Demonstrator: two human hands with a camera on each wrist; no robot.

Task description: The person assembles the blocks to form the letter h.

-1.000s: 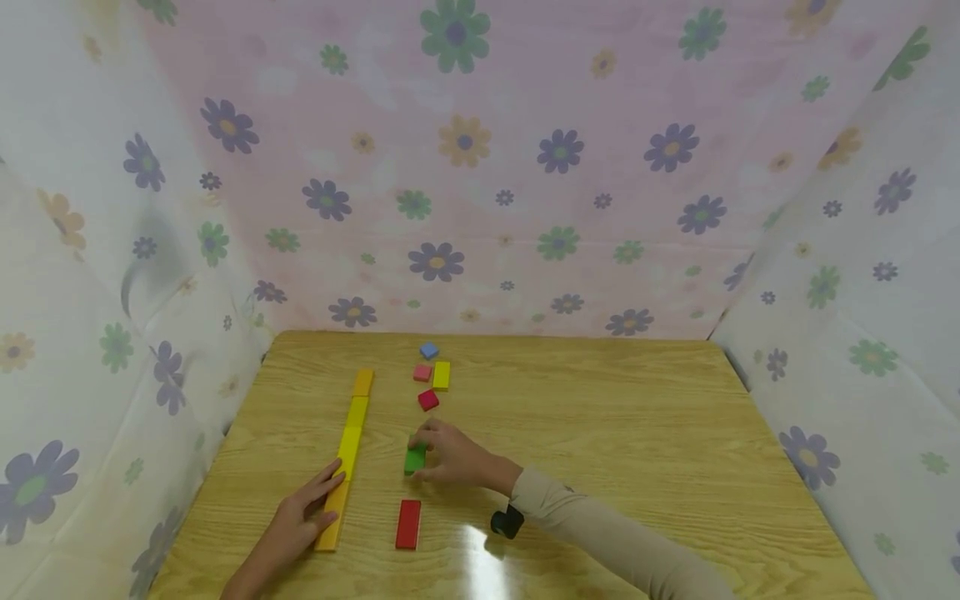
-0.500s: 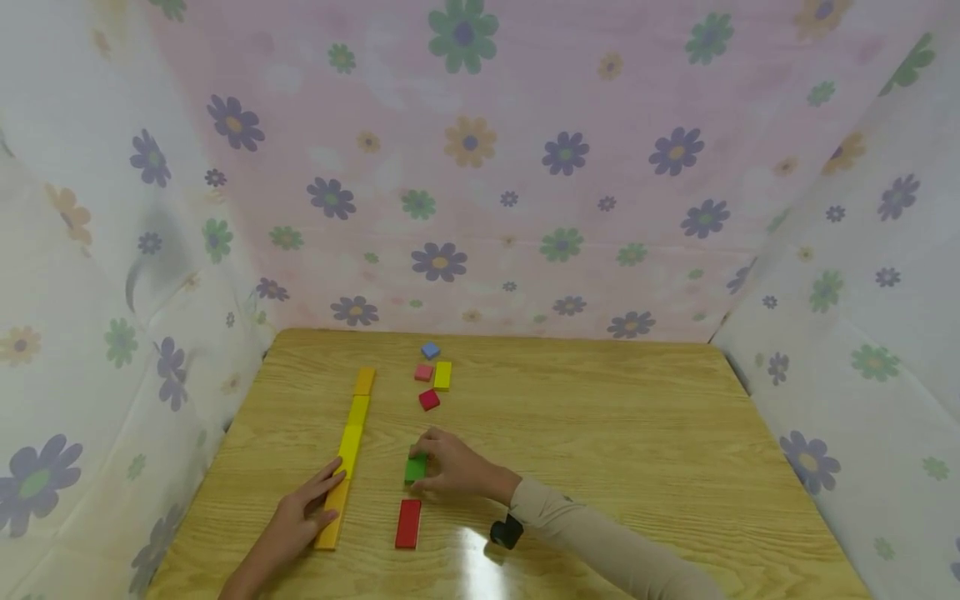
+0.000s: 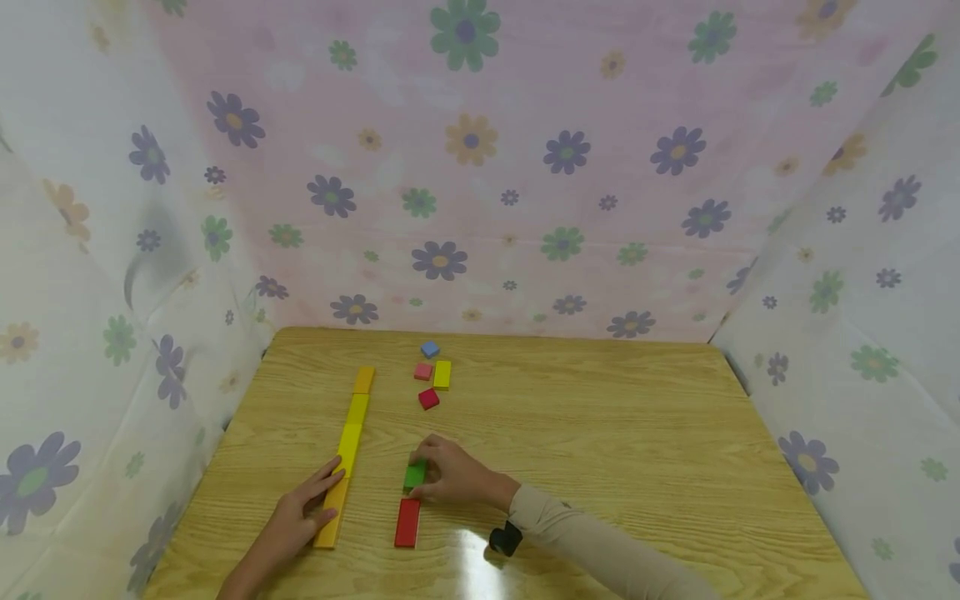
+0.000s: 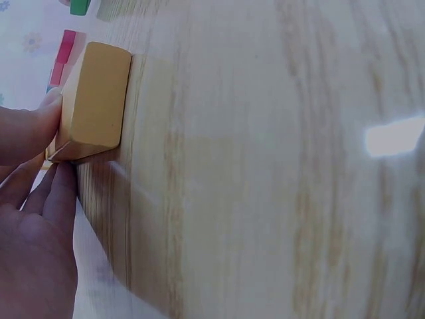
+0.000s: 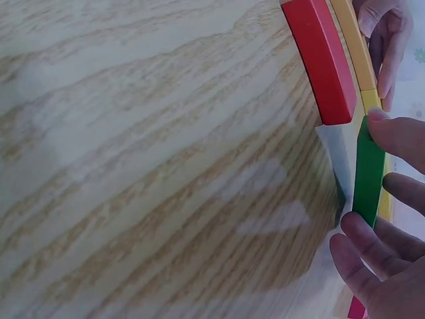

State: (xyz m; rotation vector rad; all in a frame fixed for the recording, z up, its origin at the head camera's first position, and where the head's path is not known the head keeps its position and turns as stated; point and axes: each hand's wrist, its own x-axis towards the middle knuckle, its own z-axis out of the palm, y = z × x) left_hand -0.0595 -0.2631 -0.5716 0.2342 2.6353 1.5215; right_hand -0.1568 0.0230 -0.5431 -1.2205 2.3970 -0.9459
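My right hand (image 3: 453,473) pinches a green block (image 3: 414,476) by its ends, between thumb and fingers. Just nearer lies a red block (image 3: 407,523), with the thumb tip close to the gap between them. On the left, my left hand (image 3: 291,521) holds the near orange block (image 3: 332,518) of a straight row, thumb on one side and fingers on the other. Its fingertips also reach the adjoining yellow block (image 3: 348,450). Farther along the row come another yellow block (image 3: 357,408) and a smaller orange block (image 3: 364,380). The left wrist view shows the orange block's end (image 4: 103,96) up close.
Beyond the green block lie a crimson block (image 3: 428,399), a pink block (image 3: 423,372), a yellow block (image 3: 442,375) and a blue block (image 3: 430,349). A black device (image 3: 506,539) hangs under the right wrist. Flowered cloth (image 3: 480,167) walls the wooden table (image 3: 637,433) at back and sides.
My right hand has drawn the green block nearer, narrowing the gap to the red block. My left hand stays in place on the row.
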